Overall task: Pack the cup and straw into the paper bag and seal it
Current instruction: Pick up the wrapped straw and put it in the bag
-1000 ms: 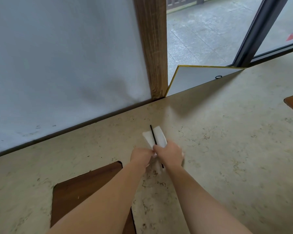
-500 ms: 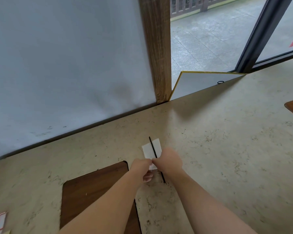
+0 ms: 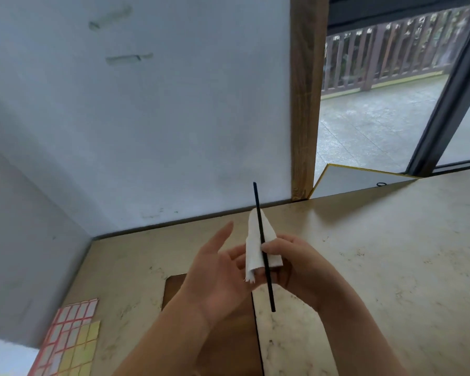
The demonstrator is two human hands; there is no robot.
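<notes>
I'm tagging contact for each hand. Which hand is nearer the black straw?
Right. The right hand pinches the black straw together with a white napkin; the left hand is open just left of it, apart from the straw.

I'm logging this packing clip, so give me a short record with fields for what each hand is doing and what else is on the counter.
right hand: pinches the black straw together with the white napkin, raised above the counter
left hand: fingers straight, palm beside the napkin, gripping nothing
straw: near upright, tilted slightly
sticker sheets: lower left on the counter, red-bordered and yellow
wooden inset: under the forearms
cup, paper bag: not in view
</notes>
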